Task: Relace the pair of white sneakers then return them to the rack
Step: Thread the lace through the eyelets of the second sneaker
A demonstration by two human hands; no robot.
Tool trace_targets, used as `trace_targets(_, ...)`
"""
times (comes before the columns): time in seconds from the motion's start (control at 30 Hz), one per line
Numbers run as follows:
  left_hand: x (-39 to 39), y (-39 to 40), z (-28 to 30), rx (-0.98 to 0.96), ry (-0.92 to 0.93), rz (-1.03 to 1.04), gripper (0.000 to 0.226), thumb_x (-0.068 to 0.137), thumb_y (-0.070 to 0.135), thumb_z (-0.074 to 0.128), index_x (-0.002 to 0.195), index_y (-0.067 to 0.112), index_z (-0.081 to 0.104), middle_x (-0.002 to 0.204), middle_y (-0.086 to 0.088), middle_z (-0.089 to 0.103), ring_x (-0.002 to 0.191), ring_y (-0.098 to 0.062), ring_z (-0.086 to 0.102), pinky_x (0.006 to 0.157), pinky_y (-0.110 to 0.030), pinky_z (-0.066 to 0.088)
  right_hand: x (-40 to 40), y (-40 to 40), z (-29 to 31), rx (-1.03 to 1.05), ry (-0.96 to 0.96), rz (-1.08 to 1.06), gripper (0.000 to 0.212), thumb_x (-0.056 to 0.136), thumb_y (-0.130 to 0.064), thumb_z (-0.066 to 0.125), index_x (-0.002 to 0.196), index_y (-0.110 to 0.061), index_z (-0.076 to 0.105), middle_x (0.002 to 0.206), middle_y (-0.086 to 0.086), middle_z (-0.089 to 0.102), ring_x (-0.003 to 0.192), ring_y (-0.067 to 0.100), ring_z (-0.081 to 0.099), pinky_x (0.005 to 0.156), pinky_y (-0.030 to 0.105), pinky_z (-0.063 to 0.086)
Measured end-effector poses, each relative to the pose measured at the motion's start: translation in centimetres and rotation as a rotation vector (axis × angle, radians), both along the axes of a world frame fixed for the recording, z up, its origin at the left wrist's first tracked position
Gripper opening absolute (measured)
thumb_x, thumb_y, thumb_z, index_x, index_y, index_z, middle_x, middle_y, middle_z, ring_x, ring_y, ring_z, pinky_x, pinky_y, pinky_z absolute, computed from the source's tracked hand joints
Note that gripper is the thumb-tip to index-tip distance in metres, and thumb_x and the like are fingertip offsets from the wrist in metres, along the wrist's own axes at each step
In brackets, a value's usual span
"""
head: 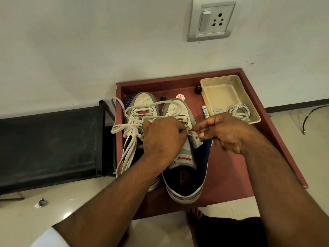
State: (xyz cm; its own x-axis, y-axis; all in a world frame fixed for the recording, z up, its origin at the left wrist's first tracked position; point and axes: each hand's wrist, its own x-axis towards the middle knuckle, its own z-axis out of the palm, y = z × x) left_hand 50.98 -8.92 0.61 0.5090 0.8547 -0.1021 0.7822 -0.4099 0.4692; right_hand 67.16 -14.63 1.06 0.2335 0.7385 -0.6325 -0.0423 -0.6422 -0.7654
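Observation:
Two white sneakers stand side by side on a maroon tray-like stand (pixel 229 168), toes toward the wall. The left sneaker (pixel 142 106) has its white lace (pixel 130 139) threaded, with long loose ends draped over its left side. The right sneaker (pixel 185 177) shows its navy lining and tongue. My left hand (pixel 162 138) covers the right sneaker's eyelet area, fingers closed on its lace. My right hand (pixel 220 131) pinches the lace end at the sneaker's upper right eyelet flap. The lace between the two hands is mostly hidden.
A black shoe rack (pixel 49 145) stands left of the stand, against the wall. A clear plastic box (pixel 229 90) with coiled white cables sits on the stand's far right, a marker (pixel 204 111) and a black knob (pixel 198 89) beside it. A wall socket (pixel 211 20) is above. My bare foot (pixel 194 216) is below.

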Motion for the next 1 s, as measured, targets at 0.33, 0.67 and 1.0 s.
trace_targets(0.33, 0.3, -0.2, -0.4, 0.107, 0.164, -0.077, 0.017, 0.093, 0.043, 0.060, 0.103, 0.038, 0.073, 0.103, 0.012, 0.066, 0.107, -0.017, 0.048, 0.096, -0.042, 0.025, -0.4, 0.0, -0.4, -0.011, 0.047, -0.081, 0.012, 0.086, 0.009, 0.062, 0.095, 0.006, 0.069, 0.074, 0.012, 0.070, 0.057, 0.013, 0.065, 0.045, 0.020, 0.049)
trace_targets(0.67, -0.5, 0.5, -1.3, 0.135, 0.197, -0.054, 0.037, 0.088, 0.031, 0.064, 0.124, 0.035, 0.056, 0.131, 0.003, 0.049, 0.123, -0.025, 0.038, 0.102, -0.048, 0.031, 3.5, -3.1, 1.2, -0.120, -0.582, -0.104, 0.004, 0.082, -0.001, 0.067, 0.081, -0.003, 0.071, 0.067, 0.013, 0.063, 0.054, 0.025, 0.054, 0.050, 0.033, 0.047)
trace_targets(1.0, -0.1, 0.1, -0.7, 0.181, 0.101, -0.197, 0.035, 0.087, 0.026, 0.068, 0.116, 0.045, 0.062, 0.152, 0.008, 0.028, 0.142, -0.024, 0.014, 0.111, -0.056, 0.024, -0.5, -2.0, 1.4, 0.082, -0.669, 0.171, 0.014, 0.082, -0.007, 0.072, 0.086, -0.020, 0.069, 0.075, -0.013, 0.060, 0.063, -0.002, 0.053, 0.052, 0.004, 0.037)
